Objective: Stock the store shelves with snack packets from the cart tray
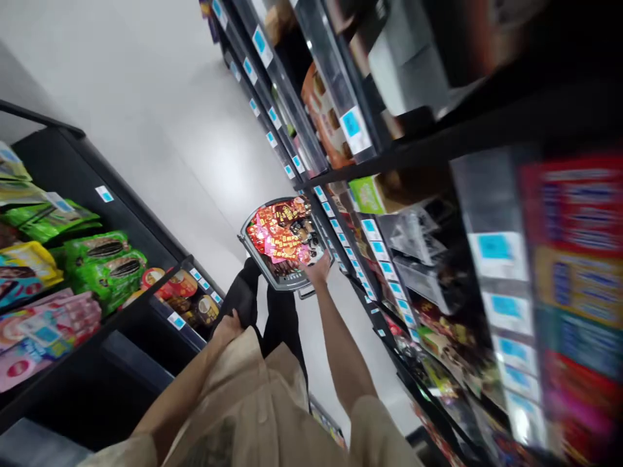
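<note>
Two bare hands show in the tilted head view, one busy and one idle. The right hand (318,267) reaches down at the end of a straight arm to the near rim of a grey shopping basket (282,280), its fingers curled at the edge; blur hides whether they actually grip the rim or only rest against it. That basket sits low on the aisle floor (185,130), just beside the foot of the right-hand shelving (438,139), and it is heaped with red and pink snack packets (276,235), with a few dark items at its far side.

The left hand (228,324) hangs at the person's hip with the fingers loosely folded against dark trousers (282,318), holding nothing that can be made out. A beige shirt (253,408) fills the bottom of the picture between the two arms.

Blue price tags (350,123) run along the edges of the right-hand shelves, above blurred boxes and packets. On the left-hand rack lie green snack bags (104,259), pink packets (43,331) below them, and round-printed packs (182,285) nearer the person's leg. Everything at the far right is smeared by motion.
</note>
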